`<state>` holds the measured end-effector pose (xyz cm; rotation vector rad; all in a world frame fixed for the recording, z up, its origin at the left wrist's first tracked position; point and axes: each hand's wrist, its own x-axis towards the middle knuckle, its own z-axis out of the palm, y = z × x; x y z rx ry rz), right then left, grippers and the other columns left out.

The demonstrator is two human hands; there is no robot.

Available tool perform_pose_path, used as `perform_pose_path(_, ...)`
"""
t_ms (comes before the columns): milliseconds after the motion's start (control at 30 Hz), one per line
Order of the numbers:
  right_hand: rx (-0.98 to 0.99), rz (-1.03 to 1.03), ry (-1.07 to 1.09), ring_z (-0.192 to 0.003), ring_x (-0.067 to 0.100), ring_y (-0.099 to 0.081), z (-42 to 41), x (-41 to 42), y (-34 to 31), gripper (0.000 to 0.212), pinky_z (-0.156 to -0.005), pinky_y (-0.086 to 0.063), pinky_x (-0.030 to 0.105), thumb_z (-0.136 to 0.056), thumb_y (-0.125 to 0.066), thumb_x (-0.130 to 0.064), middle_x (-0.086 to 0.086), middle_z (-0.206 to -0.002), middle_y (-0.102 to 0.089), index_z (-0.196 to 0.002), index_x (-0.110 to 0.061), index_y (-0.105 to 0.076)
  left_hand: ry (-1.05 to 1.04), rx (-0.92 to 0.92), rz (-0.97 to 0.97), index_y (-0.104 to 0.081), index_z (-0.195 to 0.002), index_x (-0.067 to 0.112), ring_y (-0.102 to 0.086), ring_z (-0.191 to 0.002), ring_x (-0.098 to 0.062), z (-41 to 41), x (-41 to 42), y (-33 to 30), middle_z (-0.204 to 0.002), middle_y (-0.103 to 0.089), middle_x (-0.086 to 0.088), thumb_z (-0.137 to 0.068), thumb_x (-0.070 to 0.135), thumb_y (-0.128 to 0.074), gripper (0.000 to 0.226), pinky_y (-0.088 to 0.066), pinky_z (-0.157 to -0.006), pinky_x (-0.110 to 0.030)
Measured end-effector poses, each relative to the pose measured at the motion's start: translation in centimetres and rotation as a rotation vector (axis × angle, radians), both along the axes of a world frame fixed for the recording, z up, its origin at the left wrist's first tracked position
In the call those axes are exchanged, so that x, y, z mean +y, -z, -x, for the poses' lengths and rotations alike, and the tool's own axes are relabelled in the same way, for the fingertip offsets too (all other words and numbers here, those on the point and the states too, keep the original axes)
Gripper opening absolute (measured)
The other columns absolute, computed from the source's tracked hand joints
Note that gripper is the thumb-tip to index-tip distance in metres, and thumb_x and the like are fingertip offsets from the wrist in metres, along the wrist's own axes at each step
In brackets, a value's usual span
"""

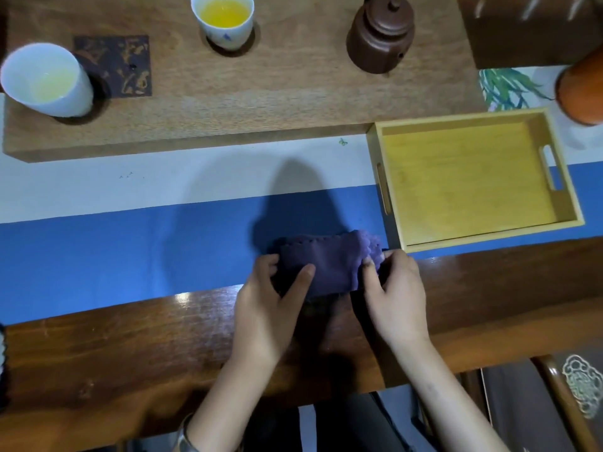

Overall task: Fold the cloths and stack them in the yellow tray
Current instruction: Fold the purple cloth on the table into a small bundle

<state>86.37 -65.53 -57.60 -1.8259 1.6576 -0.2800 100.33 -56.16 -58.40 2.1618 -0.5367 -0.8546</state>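
Head view — both hands (267,298) (393,288) grip purple cloth (329,265) beside yellow tray (489,238)

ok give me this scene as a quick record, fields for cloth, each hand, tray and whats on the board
cloth: purple cloth, folded, on the blue runner at the table's near edge
left hand: left hand grips the cloth's left end
right hand: right hand pinches its right end
tray: yellow tray, nothing in it, right of the cloth
board: wooden board with two white cups and a brown lidded pot
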Motion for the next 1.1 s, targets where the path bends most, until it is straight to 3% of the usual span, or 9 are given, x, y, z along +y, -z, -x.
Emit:
perform_pose_path(67, -0.077, -0.046, 0.017, -0.079, 0.019, -0.049, -0.1, 0.1, 0.0, 0.019, -0.063, -0.027, 0.025, -0.089, -0.058, -0.03, 0.004, -0.085, -0.055, -0.084, -0.014, -0.049, -0.02, 0.073, 0.004, -0.055, -0.101, 0.03, -0.063, -0.086, -0.007, 0.5, -0.7, 0.0, -0.091, -0.066, 0.018, -0.067, 0.063, -0.064, 0.048, -0.05, -0.074, -0.027)
perform_pose_path(167, -0.147, -0.12, 0.029, -0.081, 0.015, -0.056, 0.1, 0.0, -0.1, 0.021, -0.063, -0.038, 0.018, -0.086, -0.063, -0.033, 0.001, -0.087, -0.06, -0.09, -0.016, -0.052, -0.015, 0.152, -0.019, -0.06, -0.097, 0.024, -0.065, -0.085, -0.014, 0.0, -1.5, -0.1, -0.09, -0.069, 0.008, -0.065, 0.05, -0.066, 0.042, -0.052, -0.074, -0.034)
perform_pose_path(233, -0.148, -0.186, 0.02, -0.077, 0.008, -0.059, 0.4, 0.0, -0.3, 0.023, -0.06, -0.04, 0.012, -0.084, -0.067, -0.034, 0.0, -0.084, -0.063, -0.091, -0.016, -0.053, -0.007, 0.263, -0.023, -0.065, -0.094, 0.017, -0.066, -0.08, -0.015, -0.4, -2.1, -0.5, -0.087, -0.071, 0.002, -0.063, 0.043, -0.066, 0.041, -0.053, -0.069, -0.032)
perform_pose_path(367, -0.36, -0.436, 0.065, -0.083, 0.002, -0.065, 0.9, 0.2, -1.7, 0.028, -0.074, -0.045, 0.026, -0.081, -0.068, -0.042, -0.004, -0.088, -0.07, -0.097, -0.021, -0.059, -0.047, 0.485, 0.087, -0.068, -0.094, 0.017, -0.067, -0.072, -0.003, -1.0, -2.5, -2.9, -0.083, -0.075, 0.003, -0.068, 0.024, -0.073, 0.028, -0.051, -0.06, -0.015)
perform_pose_path(467, -0.738, -0.716, 0.207, -0.11, 0.026, -0.064, 1.3, 0.2, -3.1, 0.041, -0.096, -0.047, 0.042, -0.083, -0.065, -0.036, 0.009, -0.113, -0.07, -0.118, -0.014, -0.06, -0.041, 0.598, 0.153, -0.068, -0.095, 0.016, -0.069, -0.079, -0.012, -1.0, -3.2, -5.1, -0.085, -0.075, -0.002, -0.073, 0.012, -0.073, 0.023, -0.054, -0.069, -0.027)
perform_pose_path(633, -1.112, -0.829, 0.416, -0.111, 0.044, -0.059, 2.7, -1.9, -6.3, 0.035, -0.099, -0.046, 0.047, -0.085, -0.061, -0.012, 0.033, -0.117, -0.062, -0.118, 0.001, -0.062, 0.07, 0.617, 0.219, -0.067, -0.098, 0.011, -0.068, -0.08, -0.012, 0.6, -6.5, -8.6, -0.088, -0.075, -0.004, -0.063, 0.022, -0.067, 0.037, -0.052, -0.066, -0.024)
perform_pose_path(700, -1.113, -0.735, 0.425, -0.106, 0.042, -0.059, 3.8, -3.8, -7.2, 0.035, -0.097, -0.045, 0.046, -0.087, -0.054, -0.005, 0.036, -0.115, -0.06, -0.12, 0.009, -0.056, 0.096, 0.656, 0.229, -0.065, -0.1, 0.009, -0.068, -0.082, -0.014, 1.4, -8.4, -9.5, -0.091, -0.074, -0.007, -0.066, 0.021, -0.068, 0.037, -0.053, -0.073, -0.032)
perform_pose_path(833, -0.957, -0.547, 0.348, -0.07, 0.017, -0.066, 7.0, -8.2, -8.7, 0.021, -0.059, -0.052, 0.021, -0.089, -0.054, 0.001, 0.014, -0.084, -0.07, -0.107, 0.01, -0.06, 0.164, 0.602, 0.183, -0.064, -0.095, 0.012, -0.068, -0.081, -0.019, 3.5, -11.9, -9.8, -0.087, -0.074, -0.008, -0.074, 0.026, -0.075, 0.028, -0.053, -0.077, -0.045)
perform_pose_path(1100, -0.72, -0.351, 0.222, -0.08, 0.022, -0.059, 13.7, -16.5, -9.3, 0.021, -0.07, -0.045, 0.031, -0.086, -0.066, -0.006, 0.021, -0.085, -0.062, -0.093, 0.012, -0.058, 0.084, 0.577, 0.145, -0.063, -0.091, 0.011, -0.067, -0.082, -0.029, 9.7, -18.7, -8.2, -0.088, -0.073, -0.011, -0.084, 0.015, -0.071, 0.012, -0.053, -0.079, -0.047)
